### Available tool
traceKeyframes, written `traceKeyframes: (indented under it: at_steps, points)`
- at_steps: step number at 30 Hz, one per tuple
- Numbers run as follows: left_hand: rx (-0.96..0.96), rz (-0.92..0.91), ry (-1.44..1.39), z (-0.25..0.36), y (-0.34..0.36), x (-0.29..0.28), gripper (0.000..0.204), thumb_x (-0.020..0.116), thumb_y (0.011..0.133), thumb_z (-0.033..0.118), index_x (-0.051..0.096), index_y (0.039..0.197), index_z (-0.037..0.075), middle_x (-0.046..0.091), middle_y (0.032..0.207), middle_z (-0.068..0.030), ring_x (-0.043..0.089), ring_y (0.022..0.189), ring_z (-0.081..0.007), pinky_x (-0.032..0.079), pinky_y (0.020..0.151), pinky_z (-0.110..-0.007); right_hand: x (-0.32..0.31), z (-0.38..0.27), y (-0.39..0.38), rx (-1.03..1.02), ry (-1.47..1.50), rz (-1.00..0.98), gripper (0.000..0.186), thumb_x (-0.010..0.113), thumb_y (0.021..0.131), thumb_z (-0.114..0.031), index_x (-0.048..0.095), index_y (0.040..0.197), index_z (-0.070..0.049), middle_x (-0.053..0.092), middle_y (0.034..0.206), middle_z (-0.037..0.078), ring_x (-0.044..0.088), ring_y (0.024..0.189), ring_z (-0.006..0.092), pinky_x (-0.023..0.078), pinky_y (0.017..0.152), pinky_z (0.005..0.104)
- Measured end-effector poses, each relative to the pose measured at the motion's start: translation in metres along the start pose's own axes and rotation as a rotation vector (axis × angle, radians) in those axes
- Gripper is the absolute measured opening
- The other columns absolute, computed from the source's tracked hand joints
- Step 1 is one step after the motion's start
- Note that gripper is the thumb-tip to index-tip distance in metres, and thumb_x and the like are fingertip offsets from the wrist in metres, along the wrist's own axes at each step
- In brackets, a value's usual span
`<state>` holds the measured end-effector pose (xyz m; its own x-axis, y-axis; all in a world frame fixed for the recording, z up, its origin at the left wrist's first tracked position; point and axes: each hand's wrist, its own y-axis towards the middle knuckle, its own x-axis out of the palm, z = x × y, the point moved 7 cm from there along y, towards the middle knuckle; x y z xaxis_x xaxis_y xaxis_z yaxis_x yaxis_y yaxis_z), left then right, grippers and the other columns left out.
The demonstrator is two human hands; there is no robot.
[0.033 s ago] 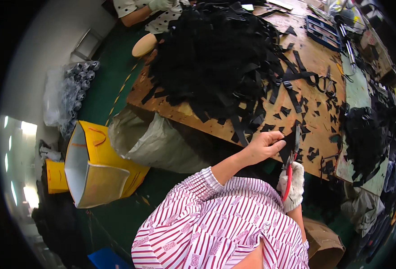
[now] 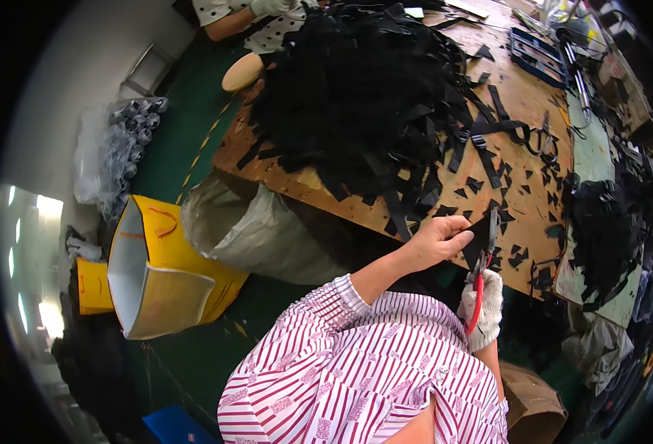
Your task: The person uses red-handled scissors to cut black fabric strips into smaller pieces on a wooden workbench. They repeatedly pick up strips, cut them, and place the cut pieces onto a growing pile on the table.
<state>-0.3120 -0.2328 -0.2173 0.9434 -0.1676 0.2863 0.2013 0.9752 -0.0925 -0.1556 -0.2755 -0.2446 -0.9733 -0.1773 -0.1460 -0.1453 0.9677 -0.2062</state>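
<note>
My left hand (image 2: 445,240), bare, pinches a dark piece of strap or fabric (image 2: 474,238) over the table's front edge. My right hand (image 2: 482,311), in a white knit glove, grips red-handled scissors (image 2: 476,300), their long blades pointing up beside the dark piece. A large heap of black strips (image 2: 356,103) covers the back and left of the wooden table (image 2: 522,270). Small black triangular offcuts (image 2: 474,185) lie scattered right of the heap, near a pair of dark-handled scissors (image 2: 544,144).
A co-worker's gloved hand (image 2: 267,6) and dotted sleeve show top left, near a round stool (image 2: 241,72). A blue tray (image 2: 537,55) and second black pile (image 2: 600,229) are rightward. A grey sack (image 2: 260,233), yellow bags (image 2: 171,274) and cardboard box (image 2: 533,403) stand below table level.
</note>
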Motion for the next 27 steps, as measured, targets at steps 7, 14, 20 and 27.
traceKeyframes:
  at_steps: [7,14,20,27]
  points:
    - [0.037,0.083,-0.002,0.008,-0.016,-0.012,0.011,0.055,0.091,0.011,0.053,0.098,0.003,0.048,0.073,0.0056,0.046,0.063,-0.0026,0.039,0.056,-0.019,-0.01,-0.014,0.01,0.21,0.369,0.193,0.013,0.041,0.077,0.002,0.047,0.089,-0.001,0.046,0.066,0.006,0.037,0.033,0.012,0.032,0.028,0.022]
    - [0.373,0.416,-0.101,0.138,-0.06,-0.094,0.033,0.057,0.079,-0.007,0.047,0.104,0.012,0.041,0.08,0.005,0.042,0.064,-0.0038,0.037,0.059,-0.019,-0.018,-0.007,0.007,0.194,0.323,0.167,0.019,0.045,0.074,-0.007,0.05,0.092,-0.003,0.045,0.067,0.003,0.034,0.036,0.0086,0.027,0.028,0.0205]
    - [0.688,0.73,0.386,0.223,-0.155,-0.139,0.019,0.062,0.089,0.02,0.061,0.091,0.001,0.047,0.067,0.0036,0.038,0.055,-0.0023,0.029,0.05,-0.018,-0.016,-0.006,0.009,0.176,0.387,0.149,0.022,0.046,0.08,-0.009,0.045,0.101,-0.001,0.046,0.065,0.003,0.038,0.035,0.009,0.032,0.031,0.0203]
    - [0.382,0.847,1.278,0.111,-0.132,-0.193,0.035,0.06,0.065,-0.012,0.064,0.097,0.0,0.064,0.087,-0.0119,0.063,0.079,-0.0253,0.048,0.072,-0.032,-0.011,-0.002,0.004,0.142,0.32,0.133,0.021,0.047,0.081,-0.007,0.046,0.102,-0.003,0.047,0.068,0.004,0.039,0.035,0.009,0.033,0.031,0.0206]
